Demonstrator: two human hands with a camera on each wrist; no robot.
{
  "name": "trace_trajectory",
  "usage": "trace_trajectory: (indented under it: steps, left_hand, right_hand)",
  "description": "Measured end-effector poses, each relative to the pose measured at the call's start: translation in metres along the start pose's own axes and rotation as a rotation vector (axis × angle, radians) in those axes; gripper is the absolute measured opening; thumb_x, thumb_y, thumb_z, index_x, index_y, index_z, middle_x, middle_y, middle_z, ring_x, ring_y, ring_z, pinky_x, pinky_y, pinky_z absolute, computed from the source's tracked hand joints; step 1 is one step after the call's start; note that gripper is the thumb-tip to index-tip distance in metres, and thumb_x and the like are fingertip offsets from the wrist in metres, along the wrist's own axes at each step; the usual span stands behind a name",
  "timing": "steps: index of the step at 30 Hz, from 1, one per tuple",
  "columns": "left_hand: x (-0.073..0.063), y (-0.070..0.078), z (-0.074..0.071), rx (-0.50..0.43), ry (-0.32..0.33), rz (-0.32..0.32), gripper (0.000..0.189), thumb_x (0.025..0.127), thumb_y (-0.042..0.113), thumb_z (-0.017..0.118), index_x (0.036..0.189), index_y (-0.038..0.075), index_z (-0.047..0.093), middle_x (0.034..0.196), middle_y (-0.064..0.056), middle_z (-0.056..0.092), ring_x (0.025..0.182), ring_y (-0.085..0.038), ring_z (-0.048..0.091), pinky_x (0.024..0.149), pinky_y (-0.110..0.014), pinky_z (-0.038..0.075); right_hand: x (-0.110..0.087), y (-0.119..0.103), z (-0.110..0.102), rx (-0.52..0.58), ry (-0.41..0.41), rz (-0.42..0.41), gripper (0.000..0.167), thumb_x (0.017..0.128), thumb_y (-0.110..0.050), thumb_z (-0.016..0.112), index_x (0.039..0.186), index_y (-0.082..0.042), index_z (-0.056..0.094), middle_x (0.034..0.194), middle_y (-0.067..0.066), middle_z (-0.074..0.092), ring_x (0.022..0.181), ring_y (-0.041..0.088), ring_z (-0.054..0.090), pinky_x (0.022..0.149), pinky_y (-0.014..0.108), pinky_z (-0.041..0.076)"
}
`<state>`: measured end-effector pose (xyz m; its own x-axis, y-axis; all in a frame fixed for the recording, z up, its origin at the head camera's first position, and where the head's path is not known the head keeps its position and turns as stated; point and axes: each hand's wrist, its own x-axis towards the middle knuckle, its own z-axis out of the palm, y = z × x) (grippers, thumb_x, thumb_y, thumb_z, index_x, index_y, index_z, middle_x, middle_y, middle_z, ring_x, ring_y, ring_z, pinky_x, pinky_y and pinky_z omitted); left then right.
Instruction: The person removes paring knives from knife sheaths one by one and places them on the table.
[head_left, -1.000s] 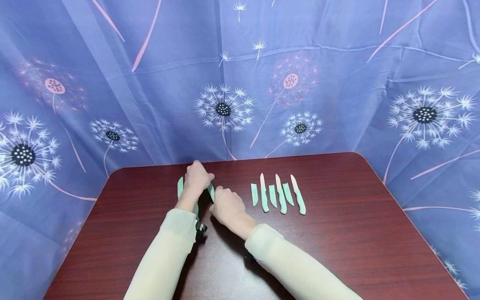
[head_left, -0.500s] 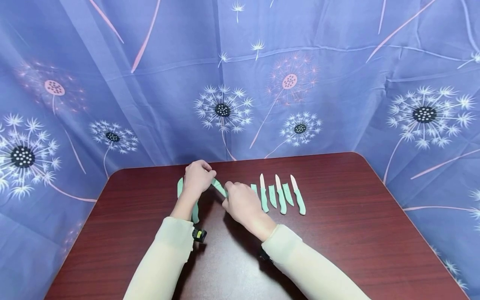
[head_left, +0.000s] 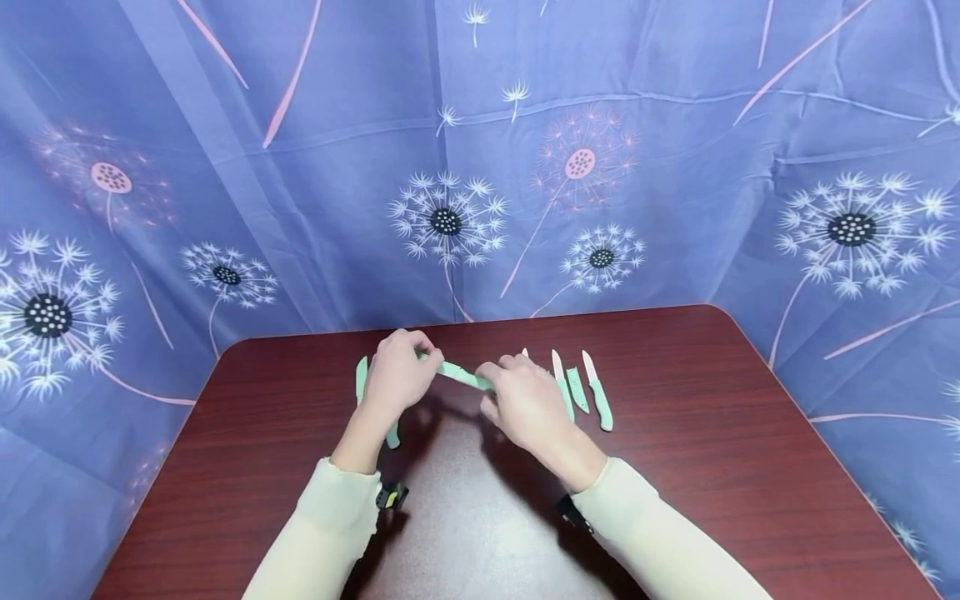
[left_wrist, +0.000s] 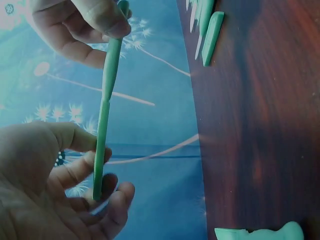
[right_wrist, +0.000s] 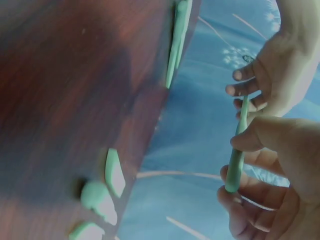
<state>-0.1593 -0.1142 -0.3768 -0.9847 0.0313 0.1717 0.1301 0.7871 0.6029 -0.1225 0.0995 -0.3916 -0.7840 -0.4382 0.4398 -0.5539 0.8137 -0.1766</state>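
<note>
A mint-green paring knife (head_left: pixel 467 377) is held above the table between both hands, its blade inside a matching sheath (left_wrist: pixel 101 130). My left hand (head_left: pixel 401 371) pinches the sheath end between thumb and fingers. The handle (right_wrist: pixel 235 170) is gripped by my right hand (head_left: pixel 528 404). A seam shows where handle and sheath meet, and no bare blade is visible there. Under the left forearm lies more green knife ware, with a sheath (head_left: pixel 362 375) and a handle (head_left: pixel 393 435) showing; the arm hides the stretch between.
Right of the hands, unsheathed knives with green handles (head_left: pixel 602 408) lie on the dark red wooden table (head_left: pixel 712 467). A loose sheath (head_left: pixel 577 390) sits between two of them. My right hand partly covers others. A blue dandelion-print curtain (head_left: pixel 480 150) hangs behind the table.
Both hands have moved right, the right one farther, widening the gap between them. The sheathed knife has swung from steep to nearly level. My right hand now covers part of the knife row.
</note>
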Motion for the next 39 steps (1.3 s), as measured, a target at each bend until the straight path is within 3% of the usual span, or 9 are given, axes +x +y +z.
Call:
trace_trajectory:
  steps: [5, 10, 13, 15, 19, 22, 28, 34, 39]
  left_hand:
    - [-0.012, 0.005, -0.001, 0.032, -0.014, 0.172, 0.012, 0.097, 0.018, 0.068, 0.099, 0.016, 0.08, 0.1, -0.001, 0.067, 0.084, -0.023, 0.058, 0.072, -0.039, 0.049]
    - [-0.024, 0.008, 0.001, 0.134, -0.02, 0.367, 0.02, 0.097, 0.017, 0.069, 0.111, 0.014, 0.082, 0.103, 0.004, 0.07, 0.09, -0.022, 0.058, 0.081, -0.044, 0.048]
    - [-0.031, 0.007, 0.003, 0.191, -0.025, 0.443, 0.022, 0.095, 0.019, 0.075, 0.117, 0.015, 0.081, 0.104, 0.006, 0.069, 0.093, -0.022, 0.058, 0.082, -0.044, 0.047]
    - [-0.036, 0.007, 0.005, 0.206, -0.025, 0.473, 0.027, 0.094, 0.021, 0.081, 0.12, 0.014, 0.08, 0.106, 0.005, 0.068, 0.096, -0.023, 0.058, 0.082, -0.042, 0.046]
    - [-0.043, 0.006, 0.009, 0.221, 0.003, 0.533, 0.035, 0.09, 0.021, 0.087, 0.123, 0.015, 0.079, 0.107, 0.003, 0.068, 0.094, -0.024, 0.056, 0.08, -0.039, 0.047]
    - [-0.047, 0.005, 0.013, 0.249, 0.041, 0.583, 0.036, 0.089, 0.021, 0.088, 0.123, 0.016, 0.079, 0.106, 0.003, 0.067, 0.091, -0.024, 0.055, 0.077, -0.038, 0.047]
    - [-0.054, 0.006, 0.019, 0.271, 0.111, 0.654, 0.03, 0.089, 0.015, 0.088, 0.117, 0.015, 0.079, 0.103, 0.002, 0.064, 0.089, -0.024, 0.055, 0.074, -0.037, 0.047]
    - [-0.06, 0.004, 0.025, 0.296, 0.125, 0.666, 0.027, 0.088, 0.015, 0.088, 0.114, 0.015, 0.08, 0.101, 0.003, 0.062, 0.091, -0.023, 0.053, 0.073, -0.036, 0.045]
    - [-0.062, 0.004, 0.027, 0.31, 0.108, 0.667, 0.025, 0.09, 0.016, 0.087, 0.115, 0.015, 0.08, 0.101, 0.003, 0.062, 0.091, -0.023, 0.052, 0.071, -0.035, 0.043]
  right_hand:
    - [-0.007, 0.012, -0.01, 0.004, 0.041, -0.047, 0.029, 0.077, -0.01, 0.081, 0.105, -0.016, 0.078, 0.081, -0.004, 0.059, 0.076, 0.024, 0.058, 0.065, 0.039, 0.05]
    - [-0.016, 0.021, -0.018, -0.027, 0.072, -0.071, 0.028, 0.077, -0.011, 0.081, 0.104, -0.018, 0.078, 0.085, -0.003, 0.062, 0.077, 0.025, 0.057, 0.068, 0.043, 0.053]
    - [-0.021, 0.026, -0.021, -0.045, 0.091, -0.103, 0.027, 0.078, -0.012, 0.083, 0.104, -0.019, 0.078, 0.086, -0.002, 0.064, 0.078, 0.026, 0.058, 0.073, 0.043, 0.055]
    - [-0.024, 0.029, -0.023, -0.058, 0.105, -0.125, 0.029, 0.077, -0.013, 0.085, 0.104, -0.019, 0.078, 0.086, -0.002, 0.064, 0.078, 0.027, 0.059, 0.071, 0.041, 0.054]
    - [-0.028, 0.032, -0.024, -0.067, 0.12, -0.159, 0.033, 0.077, -0.013, 0.086, 0.108, -0.02, 0.079, 0.086, 0.001, 0.065, 0.085, 0.033, 0.069, 0.091, 0.046, 0.057]
    - [-0.03, 0.034, -0.025, -0.064, 0.105, -0.164, 0.037, 0.077, -0.011, 0.085, 0.112, -0.02, 0.08, 0.09, 0.002, 0.068, 0.096, 0.037, 0.073, 0.105, 0.054, 0.052]
    - [-0.036, 0.039, -0.024, -0.067, 0.087, -0.177, 0.041, 0.075, -0.01, 0.086, 0.114, -0.021, 0.079, 0.094, 0.001, 0.068, 0.104, 0.04, 0.071, 0.1, 0.064, 0.051]
    - [-0.043, 0.043, -0.02, -0.049, 0.101, -0.24, 0.036, 0.075, -0.007, 0.081, 0.11, -0.018, 0.079, 0.091, 0.0, 0.066, 0.085, 0.026, 0.062, 0.079, 0.04, 0.054]
    - [-0.047, 0.044, -0.015, -0.032, 0.121, -0.266, 0.037, 0.074, -0.006, 0.079, 0.11, -0.016, 0.078, 0.089, 0.0, 0.063, 0.082, 0.025, 0.06, 0.074, 0.038, 0.053]
